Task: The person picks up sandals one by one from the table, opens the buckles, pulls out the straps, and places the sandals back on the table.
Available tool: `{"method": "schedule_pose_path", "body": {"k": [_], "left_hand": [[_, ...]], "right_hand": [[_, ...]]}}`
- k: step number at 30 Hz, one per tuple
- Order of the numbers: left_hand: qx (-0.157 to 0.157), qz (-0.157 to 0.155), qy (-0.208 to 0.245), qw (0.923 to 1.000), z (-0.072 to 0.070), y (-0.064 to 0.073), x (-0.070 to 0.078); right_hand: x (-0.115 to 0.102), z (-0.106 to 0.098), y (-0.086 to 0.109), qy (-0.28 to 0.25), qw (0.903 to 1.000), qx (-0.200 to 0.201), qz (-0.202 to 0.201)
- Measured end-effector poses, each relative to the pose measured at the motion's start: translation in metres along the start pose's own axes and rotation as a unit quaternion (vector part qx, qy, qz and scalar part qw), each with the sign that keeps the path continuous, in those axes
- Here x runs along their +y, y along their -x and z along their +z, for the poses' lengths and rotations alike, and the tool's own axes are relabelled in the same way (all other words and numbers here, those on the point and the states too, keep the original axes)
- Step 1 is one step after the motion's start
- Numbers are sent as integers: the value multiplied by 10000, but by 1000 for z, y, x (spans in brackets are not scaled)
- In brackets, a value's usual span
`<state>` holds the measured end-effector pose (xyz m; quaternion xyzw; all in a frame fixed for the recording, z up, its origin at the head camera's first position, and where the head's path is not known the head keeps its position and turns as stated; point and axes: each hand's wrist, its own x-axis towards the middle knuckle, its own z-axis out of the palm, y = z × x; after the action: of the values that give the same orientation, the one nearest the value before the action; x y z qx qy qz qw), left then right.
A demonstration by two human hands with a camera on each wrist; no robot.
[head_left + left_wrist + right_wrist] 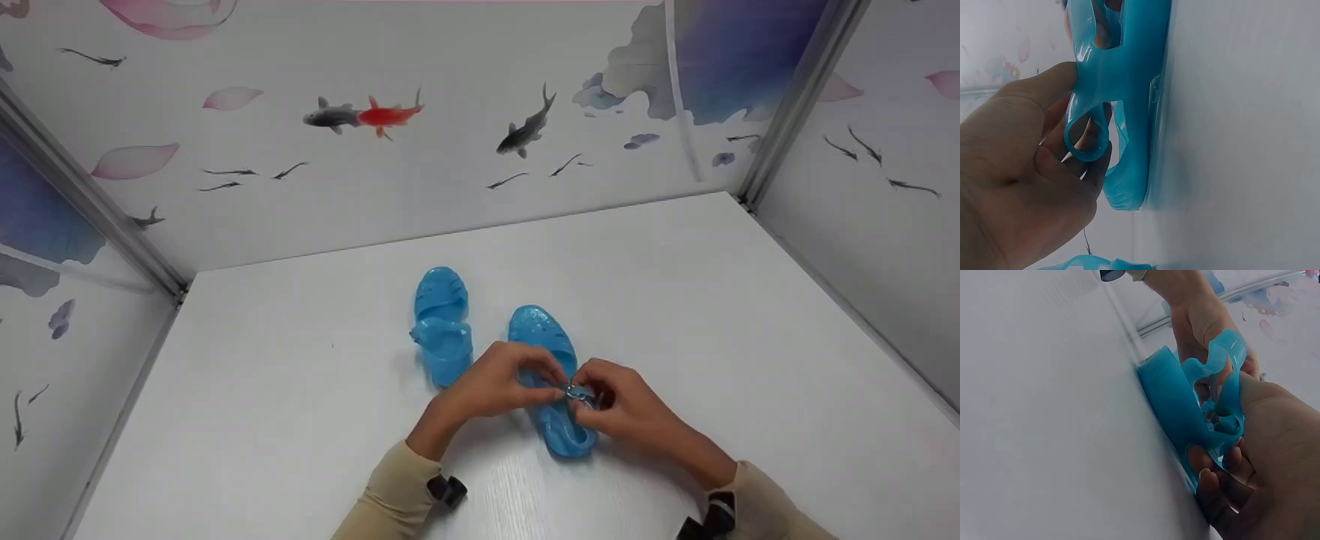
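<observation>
Two glossy blue jelly sandals lie on the white table. Both hands are at the right-hand sandal (541,327), its toe pointing away from me. My left hand (495,382) pinches its ankle strap beside a small shiny buckle (579,393). From the other side, my right hand (628,399) grips the strap at the buckle with thumb and fingers. Up close in the left wrist view, the sandal's side (1120,76) shows cut-out openings. In the right wrist view the heel (1165,396) faces the camera, and the looped strap (1230,385) rises between the hands.
The second sandal (444,349) lies just left of the worked one, close to my left wrist. White panels printed with fish and petals enclose the table (300,390) at the back (442,180) and both sides. Black straps (448,491) sit on the sleeves.
</observation>
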<state>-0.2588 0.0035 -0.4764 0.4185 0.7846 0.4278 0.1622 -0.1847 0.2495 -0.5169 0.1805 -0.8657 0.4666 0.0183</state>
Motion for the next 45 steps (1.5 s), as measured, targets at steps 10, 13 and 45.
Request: {"method": "schedule_pose_path", "body": {"k": [10,13,45], "left_hand": [[-2,-103,-84,9999,0,-1,-1],[-50,-64,3,10000,0,-2,-1],[286,-219,41,9993,1,0,-3]], "right_hand": [[3,-3,2,-387,9991,-58,149],[4,-4,2,-419,9989,-75,205],[4,-12,-3,-1209,9877,-811,567]]}}
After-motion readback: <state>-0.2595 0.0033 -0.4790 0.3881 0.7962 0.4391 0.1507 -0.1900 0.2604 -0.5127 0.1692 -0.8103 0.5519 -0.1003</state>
